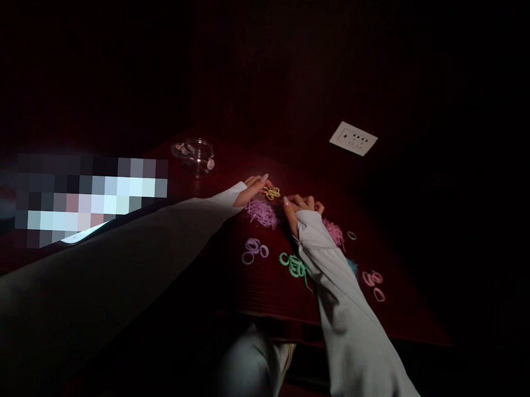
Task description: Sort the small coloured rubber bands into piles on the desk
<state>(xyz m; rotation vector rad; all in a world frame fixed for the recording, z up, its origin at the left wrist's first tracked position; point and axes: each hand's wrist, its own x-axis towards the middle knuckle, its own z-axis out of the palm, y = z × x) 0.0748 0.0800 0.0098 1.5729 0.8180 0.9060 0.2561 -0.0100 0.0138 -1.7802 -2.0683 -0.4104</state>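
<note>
Left hand (pixel 251 190) fingers extended, tips at yellow bands (pixel 273 193); right hand (pixel 302 207) curled, contents unreadable. Best pinch singly, clear of pink pile (pixel 261 213).

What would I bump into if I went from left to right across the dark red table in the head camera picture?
Clear round glass jar → small lilac elastic rings → mint-green elastic rings → pale pink elastic rings. The yellow rings and pink piles overlap others, so they are left out.
</note>
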